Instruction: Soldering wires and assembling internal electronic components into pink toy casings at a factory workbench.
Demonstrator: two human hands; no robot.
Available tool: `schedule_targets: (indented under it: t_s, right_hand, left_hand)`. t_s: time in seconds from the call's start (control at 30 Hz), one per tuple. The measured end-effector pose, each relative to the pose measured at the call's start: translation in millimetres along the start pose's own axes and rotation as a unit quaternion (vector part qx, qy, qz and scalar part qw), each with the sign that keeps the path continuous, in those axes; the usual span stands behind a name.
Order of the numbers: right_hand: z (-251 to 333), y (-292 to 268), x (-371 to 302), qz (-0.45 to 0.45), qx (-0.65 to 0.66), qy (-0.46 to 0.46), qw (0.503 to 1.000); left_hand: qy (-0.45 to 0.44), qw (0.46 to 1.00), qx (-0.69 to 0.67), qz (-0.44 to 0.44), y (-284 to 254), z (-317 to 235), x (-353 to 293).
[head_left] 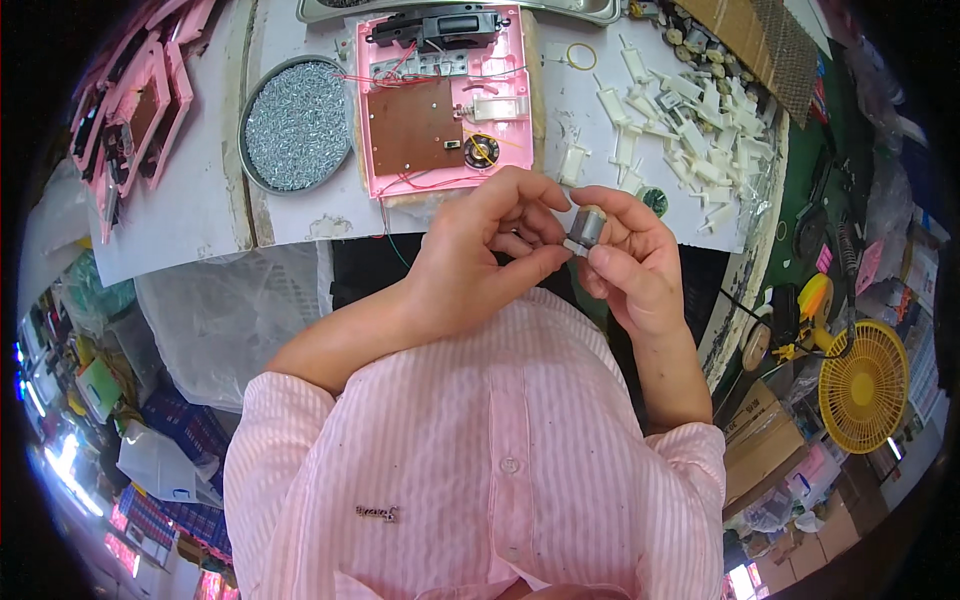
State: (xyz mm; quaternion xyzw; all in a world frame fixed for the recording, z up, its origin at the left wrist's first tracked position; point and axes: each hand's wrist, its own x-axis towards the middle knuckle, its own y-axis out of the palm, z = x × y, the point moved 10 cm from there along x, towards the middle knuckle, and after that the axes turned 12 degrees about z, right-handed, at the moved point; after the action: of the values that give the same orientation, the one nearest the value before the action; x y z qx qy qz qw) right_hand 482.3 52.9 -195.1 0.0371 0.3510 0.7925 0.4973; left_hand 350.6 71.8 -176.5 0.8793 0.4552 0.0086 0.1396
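Note:
Over the table's front edge, my right hand (640, 255) pinches a small silver electric motor (587, 225) between thumb and fingers. My left hand (490, 240) meets it from the other side, its thumb tip against a small white piece (575, 247) at the motor's lower end. Whether that piece is separate from the motor, I cannot tell. Just beyond my hands lies a pink plastic housing (520, 60) with a brown board (410, 125), a round speaker (481, 151), a black mechanism (435, 27), thin wires and a white plastic part (497, 108) fitted in it.
A round metal tray (243, 130) of small screws stands left of the housing. White plastic parts (690, 130) are heaped at the right, with several motors (695, 40) behind them. Pink housings (150, 110) are stacked far left. A yellow fan (863, 388) is at the right.

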Motion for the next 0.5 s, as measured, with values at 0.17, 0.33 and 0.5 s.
schedule_targets:
  t_s: [0.17,0.33,0.5]
  right_hand:
    - [13,2,-11,-0.038,-0.139,-0.046,0.988]
    - [28,14,-19,-0.025,-0.384,-0.115,0.916]
    - [38,10,-2,-0.042,-0.307,-0.059,0.949]
  left_hand:
    - [0.021,1.0,0.007,-0.003,2,-4,-2]
    - [0.108,0.988,0.109,-0.018,2,-24,-9]
    - [0.297,0.881,0.368,-0.033,11,-55,-22]
